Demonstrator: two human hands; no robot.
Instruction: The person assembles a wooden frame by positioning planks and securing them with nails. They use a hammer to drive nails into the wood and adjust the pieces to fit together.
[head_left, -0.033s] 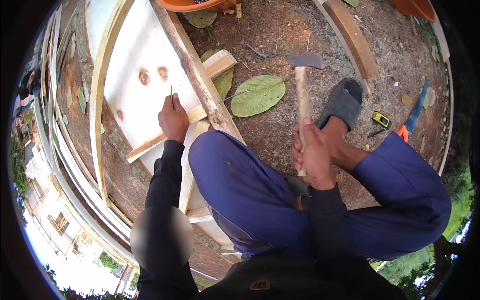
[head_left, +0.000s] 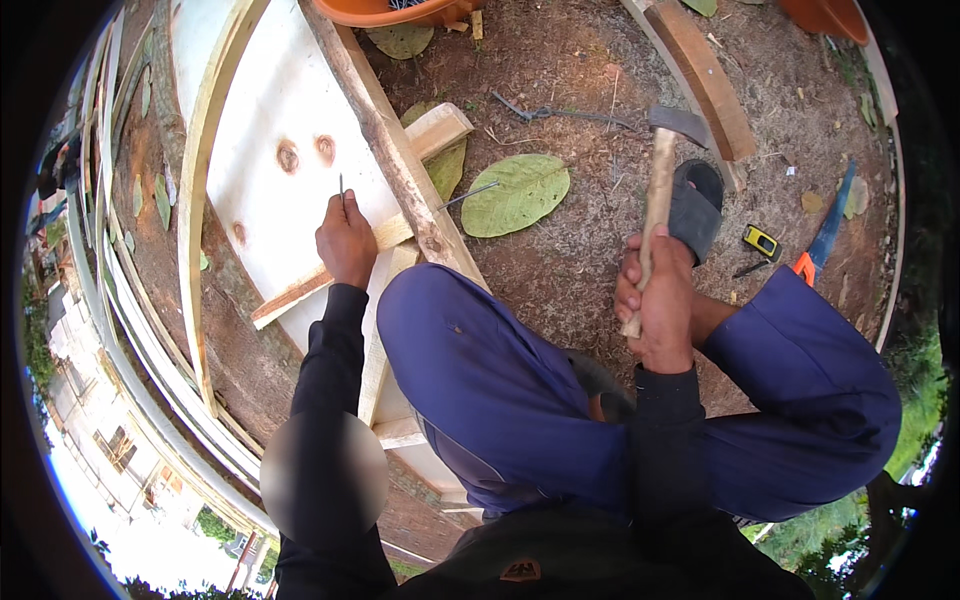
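Note:
My left hand (head_left: 346, 242) pinches a thin nail (head_left: 341, 186) that points up, close over a narrow wooden strip (head_left: 292, 297). The strip lies across a white panel (head_left: 260, 165) and meets a long rough-edged beam (head_left: 385, 130). Whether the nail's tip touches the wood is hidden by my fingers. In my right hand (head_left: 663, 300) is a hatchet, gripped low on its wooden handle (head_left: 660, 190), its dark metal head (head_left: 679, 124) raised away from the strip. Another long nail (head_left: 470, 193) juts from the beam's side.
An orange basin (head_left: 400, 10) stands at the top. To the right lie a yellow tape measure (head_left: 762, 241), a handsaw (head_left: 832, 225) and a wooden board (head_left: 705, 80). A large leaf (head_left: 515, 195) and a bent metal rod (head_left: 560, 112) lie on the dirt. My sandalled foot (head_left: 692, 212) is beside the hatchet.
My right hand has swung the hatchet to the right, away from the strip, so its head is now over by my sandal. My left hand and the nail have stayed almost still.

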